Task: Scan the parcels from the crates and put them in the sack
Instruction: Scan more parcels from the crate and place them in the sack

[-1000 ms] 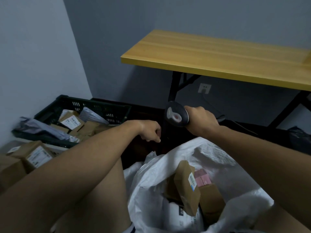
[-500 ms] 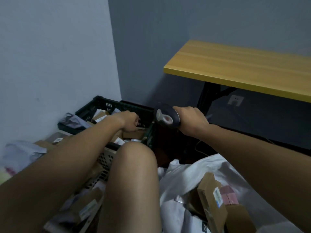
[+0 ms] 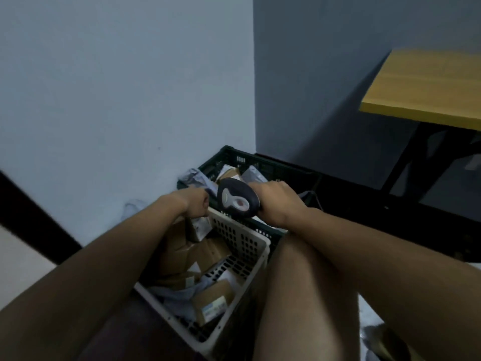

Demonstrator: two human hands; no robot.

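A floor (image 3: pixel 18 254), pale where it shows at the lower left, carries two crates in the corner of a room. A white crate (image 3: pixel 250 246) with perforated walls stands nearest the viewer, holding brown cardboard parcels (image 3: pixel 212 303) with white labels and some grey mailer bags. Just behind the white crate, against the wall, stands a dark crate (image 3: pixel 270 168), also holding parcels. To the right of the white crate, well apart, stands a table (image 3: pixel 426 89) with a yellow wooden top and black legs.
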